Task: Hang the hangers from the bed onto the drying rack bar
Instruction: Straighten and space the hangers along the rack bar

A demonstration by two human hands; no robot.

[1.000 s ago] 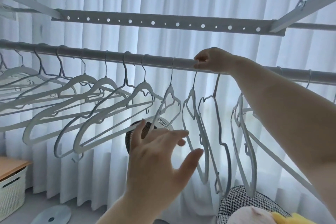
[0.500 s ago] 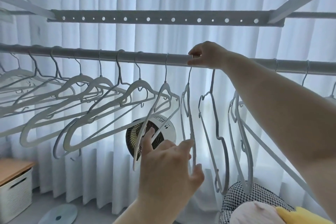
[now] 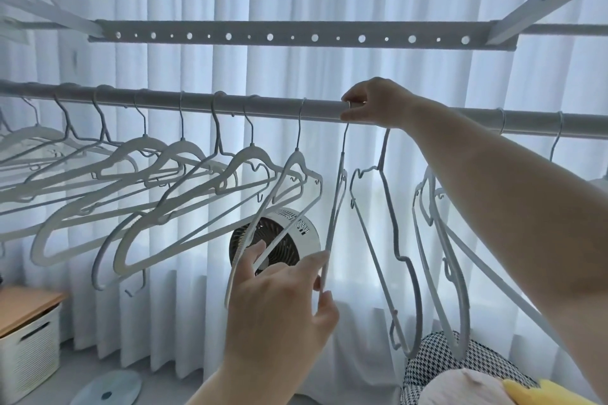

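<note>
A grey round drying rack bar runs across the view at chest height. Several pale grey hangers hang along it, most to the left, a few to the right. My right hand is up at the bar and pinches the hook of one hanger that hangs edge-on. My left hand is below and pinches the lower end of that same hanger between thumb and fingers.
A perforated flat rail of the rack sits above the bar. White curtains fill the background. A round fan stands behind the hangers. A white storage box with a wooden lid is at lower left, a houndstooth cushion at lower right.
My left hand rose from open below the hangers and took hold of the lower end of the edge-on hanger. My right hand stayed at the hook on the bar.
</note>
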